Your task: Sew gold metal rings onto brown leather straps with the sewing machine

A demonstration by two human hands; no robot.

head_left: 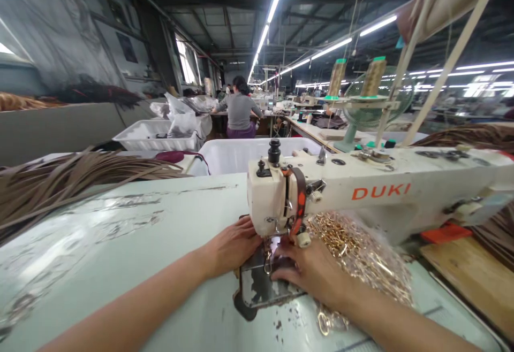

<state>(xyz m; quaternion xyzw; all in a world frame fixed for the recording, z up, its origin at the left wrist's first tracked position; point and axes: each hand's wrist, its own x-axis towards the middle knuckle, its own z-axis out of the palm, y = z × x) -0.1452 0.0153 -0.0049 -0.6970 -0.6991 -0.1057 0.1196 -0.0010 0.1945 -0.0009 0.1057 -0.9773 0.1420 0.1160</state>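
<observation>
A cream sewing machine (401,191) marked DUKI stands on the pale green table (120,245). My left hand (231,247) lies just left of the needle, fingers curled at the machine head, pressing on something hidden under it. My right hand (309,272) rests on the metal needle plate (261,288) right of the needle, fingers bent down on a small dark piece with a metal ring (267,266) that I can barely make out. A clear bag of gold metal rings (361,250) lies under my right forearm.
A bundle of brown leather strips (60,181) lies at the table's left. White plastic bins (241,154) stand behind the machine. Thread cones (373,76) and a green fan (361,111) rise at the right. A wooden board (474,272) lies far right. A person (240,108) sits further back.
</observation>
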